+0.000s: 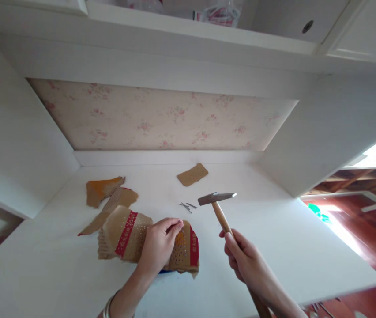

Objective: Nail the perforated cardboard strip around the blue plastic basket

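Note:
My right hand (242, 255) is wrapped round the wooden handle of a hammer (220, 214), its metal head raised above the surface. Thumb and fingers of my left hand (161, 240) are pinched together over a piece of brown cardboard (184, 256) with a red printed band. Whatever lies in that pinch is too small to make out. Many small holes dot this cardboard. To its left is another holed cardboard piece (125, 232), also with a red band. Several thin nails (185, 206) lie loose just beyond my left hand.
Torn cardboard scraps (103, 192) lie at the left. A small cardboard piece (193, 174) rests near the back of the white desk (274, 247). White side panels and an overhead shelf (174, 31) enclose the space. Something blue (167, 271) shows under the cardboard.

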`<state>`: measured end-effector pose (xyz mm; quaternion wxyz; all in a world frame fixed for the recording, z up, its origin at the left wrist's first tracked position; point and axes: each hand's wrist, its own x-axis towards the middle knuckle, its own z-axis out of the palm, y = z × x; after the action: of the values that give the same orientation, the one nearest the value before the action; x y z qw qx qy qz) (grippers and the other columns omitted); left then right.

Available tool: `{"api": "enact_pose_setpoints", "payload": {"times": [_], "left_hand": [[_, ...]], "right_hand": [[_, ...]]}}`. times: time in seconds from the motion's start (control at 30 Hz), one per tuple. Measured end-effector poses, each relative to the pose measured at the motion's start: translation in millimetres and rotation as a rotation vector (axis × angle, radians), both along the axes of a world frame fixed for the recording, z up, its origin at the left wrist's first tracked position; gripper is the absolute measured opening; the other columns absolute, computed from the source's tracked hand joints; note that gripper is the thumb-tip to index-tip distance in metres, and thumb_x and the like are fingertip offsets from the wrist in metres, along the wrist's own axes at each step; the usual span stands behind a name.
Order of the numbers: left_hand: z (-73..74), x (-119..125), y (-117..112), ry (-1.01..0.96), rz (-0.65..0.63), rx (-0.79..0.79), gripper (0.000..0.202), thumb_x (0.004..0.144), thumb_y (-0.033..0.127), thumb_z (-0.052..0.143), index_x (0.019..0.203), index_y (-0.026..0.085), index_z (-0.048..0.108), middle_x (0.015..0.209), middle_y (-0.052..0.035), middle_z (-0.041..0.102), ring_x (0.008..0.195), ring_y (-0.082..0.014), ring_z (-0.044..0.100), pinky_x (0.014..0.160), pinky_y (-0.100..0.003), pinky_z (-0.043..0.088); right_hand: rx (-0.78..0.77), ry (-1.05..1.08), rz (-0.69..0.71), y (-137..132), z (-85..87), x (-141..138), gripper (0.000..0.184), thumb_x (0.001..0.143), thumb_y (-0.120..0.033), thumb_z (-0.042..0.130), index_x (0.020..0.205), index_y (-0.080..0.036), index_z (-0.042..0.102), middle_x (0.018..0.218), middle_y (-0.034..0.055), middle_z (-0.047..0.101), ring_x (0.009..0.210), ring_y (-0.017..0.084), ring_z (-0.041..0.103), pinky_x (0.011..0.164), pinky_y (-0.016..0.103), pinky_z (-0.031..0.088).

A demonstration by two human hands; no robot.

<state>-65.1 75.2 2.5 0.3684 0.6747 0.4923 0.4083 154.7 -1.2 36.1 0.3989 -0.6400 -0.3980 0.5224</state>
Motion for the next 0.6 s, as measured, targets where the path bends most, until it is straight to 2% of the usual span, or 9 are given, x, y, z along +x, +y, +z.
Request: {"api": "enact_pose_setpoints", "payload": {"times": [0.33, 0.6], "left_hand": [[-1.4, -1.3, 0.2, 0.03, -0.009, 0.031, 0.02, 0.091, 0.035, 0.058, 0.089, 0.022, 0.073, 0.088, -0.0024, 0.076, 0.079, -0.0168, 0.07, 0.073, -0.024, 0.054], [0.8, 0.8, 1.1, 0.044, -0.048, 0.114, 0.019, 0.092, 0.03, 0.057, 0.087, 0.022, 0.073, 0.087, -0.0031, 0.075, 0.08, -0.0169, 0.069, 0.076, -0.025, 0.053]], "right_hand": [[-0.032, -0.002, -0.03, -1.9, 5.5, -2.6, 0.043, 0.085, -0.066, 0.05, 0.087, -0.023, 0.051, 0.061, -0.0103, 0.032, 0.042, 0.005, 0.027, 0.036, 0.016, 0.014], [0.028, -0.141, 0.219, -19.0, 15.6, -17.1, 0.05, 0.089, -0.07, 0.037, 0.081, -0.023, 0.049, 0.061, -0.0078, 0.032, 0.049, 0.009, 0.027, 0.039, 0.02, 0.019]]}}
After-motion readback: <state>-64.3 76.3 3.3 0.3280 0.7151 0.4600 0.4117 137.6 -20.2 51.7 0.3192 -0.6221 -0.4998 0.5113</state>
